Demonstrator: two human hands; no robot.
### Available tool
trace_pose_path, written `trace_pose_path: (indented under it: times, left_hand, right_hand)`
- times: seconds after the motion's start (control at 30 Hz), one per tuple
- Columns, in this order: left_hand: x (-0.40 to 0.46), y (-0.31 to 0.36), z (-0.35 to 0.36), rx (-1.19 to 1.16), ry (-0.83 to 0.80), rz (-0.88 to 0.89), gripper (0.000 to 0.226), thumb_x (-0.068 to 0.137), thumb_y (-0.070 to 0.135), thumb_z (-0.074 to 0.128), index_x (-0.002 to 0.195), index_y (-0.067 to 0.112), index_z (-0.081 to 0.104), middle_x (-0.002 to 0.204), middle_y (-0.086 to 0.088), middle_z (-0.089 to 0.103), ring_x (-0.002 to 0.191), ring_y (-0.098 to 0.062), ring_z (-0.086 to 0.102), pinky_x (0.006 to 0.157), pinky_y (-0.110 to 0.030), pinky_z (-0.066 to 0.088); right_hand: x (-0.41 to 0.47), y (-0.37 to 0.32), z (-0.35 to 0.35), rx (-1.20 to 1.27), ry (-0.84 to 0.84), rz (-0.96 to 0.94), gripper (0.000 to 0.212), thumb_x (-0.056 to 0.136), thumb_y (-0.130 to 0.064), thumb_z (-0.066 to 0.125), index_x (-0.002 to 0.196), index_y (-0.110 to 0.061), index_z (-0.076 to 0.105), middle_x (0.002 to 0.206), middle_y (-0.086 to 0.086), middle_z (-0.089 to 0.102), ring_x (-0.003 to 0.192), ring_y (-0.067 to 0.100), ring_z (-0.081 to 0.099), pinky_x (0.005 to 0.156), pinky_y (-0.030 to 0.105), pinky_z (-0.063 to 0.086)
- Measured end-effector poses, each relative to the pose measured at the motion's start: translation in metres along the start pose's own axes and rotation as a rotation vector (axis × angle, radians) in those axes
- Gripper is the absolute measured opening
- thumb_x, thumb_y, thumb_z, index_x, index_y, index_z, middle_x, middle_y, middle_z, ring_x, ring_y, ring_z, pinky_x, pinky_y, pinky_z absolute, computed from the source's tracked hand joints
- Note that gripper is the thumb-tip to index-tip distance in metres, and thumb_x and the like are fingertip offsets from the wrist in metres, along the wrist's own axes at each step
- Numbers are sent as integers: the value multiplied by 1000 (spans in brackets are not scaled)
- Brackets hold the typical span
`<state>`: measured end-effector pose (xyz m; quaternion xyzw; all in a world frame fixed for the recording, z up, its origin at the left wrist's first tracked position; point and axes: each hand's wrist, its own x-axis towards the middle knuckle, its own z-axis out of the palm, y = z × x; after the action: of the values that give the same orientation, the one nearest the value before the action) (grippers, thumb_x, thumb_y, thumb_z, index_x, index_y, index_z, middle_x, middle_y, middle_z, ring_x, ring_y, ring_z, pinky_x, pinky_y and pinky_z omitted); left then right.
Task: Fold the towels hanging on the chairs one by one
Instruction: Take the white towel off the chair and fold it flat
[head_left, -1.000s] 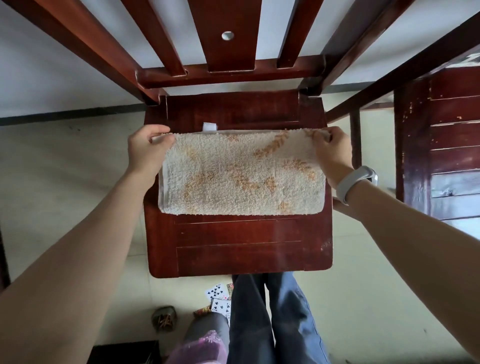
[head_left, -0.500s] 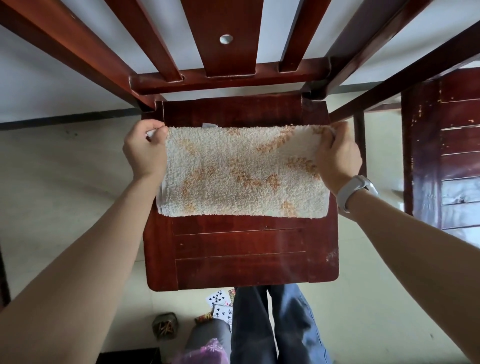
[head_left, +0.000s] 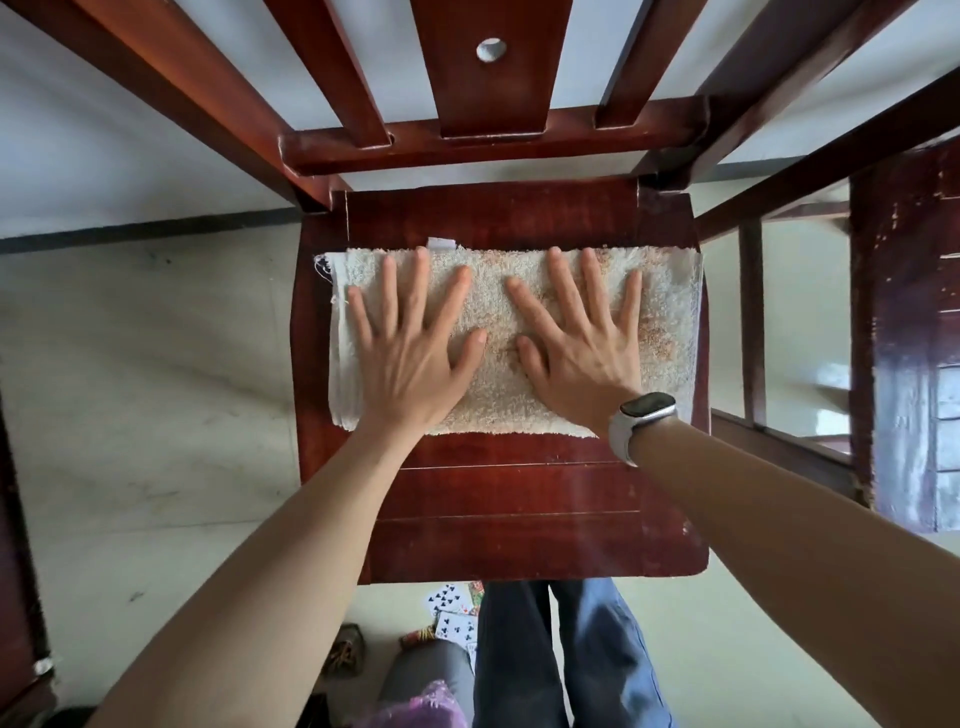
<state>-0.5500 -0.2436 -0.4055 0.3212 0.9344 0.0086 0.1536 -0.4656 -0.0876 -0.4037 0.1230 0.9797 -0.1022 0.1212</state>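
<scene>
A cream towel (head_left: 498, 395) with faint orange marks lies folded into a rectangle on the seat of a dark red wooden chair (head_left: 519, 509). A small white tag sticks out at its far edge. My left hand (head_left: 410, 348) lies flat on the towel's left half, fingers spread. On the right half my right hand (head_left: 576, 343) presses down the same way, with a white watch on its wrist. Neither hand grips the cloth.
The chair's slatted back (head_left: 493, 78) rises at the far side. A second dark wooden piece of furniture (head_left: 909, 322) stands close on the right. Playing cards (head_left: 452, 613) and shoes lie on the pale floor near my legs.
Both hands have let go of the towel's far corners and moved inward. They now lie flat, fingers spread, on top of the folded towel.
</scene>
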Motion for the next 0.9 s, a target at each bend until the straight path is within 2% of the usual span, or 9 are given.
trace_pose_path:
  times: [0.1, 0.3, 0.4, 0.5, 0.63, 0.7, 0.77, 0.83, 0.9]
  left_hand:
    - [0, -6, 1, 26, 5, -7, 65, 88, 63, 9, 146, 34, 2, 157, -7, 2, 143, -34, -2, 111, -62, -2]
    - [-25, 1, -4, 13, 50, 52, 65, 88, 64, 16, 145, 35, 11, 156, -8, 9, 143, -35, 3, 107, -66, -6]
    - [-40, -14, 10, 11, 21, -45, 67, 87, 68, 13, 145, 36, 10, 156, -7, 10, 143, -36, 3, 105, -69, -2]
    - [-39, -22, 14, -1, -7, -42, 68, 86, 69, 9, 145, 36, 5, 156, -7, 10, 142, -36, 2, 105, -69, 1]
    - [-39, -16, 3, -35, -5, -62, 68, 86, 67, 15, 145, 36, 5, 157, -7, 4, 143, -35, -4, 106, -66, -4]
    - [-41, -7, -4, -52, 40, -87, 66, 87, 62, 21, 146, 34, 7, 157, -8, 4, 143, -33, -5, 107, -63, -9]
    - [-47, 5, -7, -57, 61, -62, 63, 89, 55, 24, 146, 34, 6, 156, -7, 4, 142, -30, -7, 108, -62, -11]
    - [-57, 16, -2, -42, 27, -17, 61, 90, 51, 24, 146, 34, 7, 156, -7, 4, 142, -28, -7, 109, -63, -7]
    - [-65, 23, 5, -31, -21, -24, 59, 91, 51, 21, 145, 33, 7, 156, -8, 6, 143, -32, -3, 110, -64, 1]
  right_hand:
    - [0, 4, 6, -35, 6, -6, 56, 90, -46, 30, 144, -35, 21, 154, 11, 20, 141, 39, 16, 104, 70, 4]
    - [-19, -2, -9, 35, 70, -24, 59, 87, -52, 31, 143, -34, 22, 154, 13, 18, 141, 39, 12, 104, 68, -3]
    - [-40, 10, 4, -29, -10, 6, 61, 87, -56, 29, 144, -40, 13, 156, 8, 9, 143, 34, 7, 107, 67, 0]
    - [-42, 17, 7, -41, -90, 9, 61, 88, -58, 23, 144, -42, 2, 156, 4, 1, 143, 30, 0, 109, 66, -2]
    - [-45, 21, -8, 156, 0, -16, 54, 93, -43, 26, 144, -27, 22, 155, 11, 16, 143, 30, 8, 112, 60, -2]
    - [-55, 30, -17, 293, 197, 130, 46, 91, -27, 38, 134, -12, 40, 143, 18, 38, 134, 30, 29, 112, 52, 19]
    - [-63, 39, -23, 415, 396, 380, 33, 88, -13, 48, 118, -1, 52, 120, 23, 51, 112, 30, 44, 96, 38, 36]
    - [-68, 42, -26, 571, 414, 649, 23, 88, -15, 55, 104, 1, 57, 105, 20, 54, 98, 28, 48, 85, 31, 38]
    - [-66, 45, -19, 699, 280, 894, 27, 89, -31, 57, 96, -6, 58, 97, 10, 53, 88, 21, 47, 78, 28, 37]
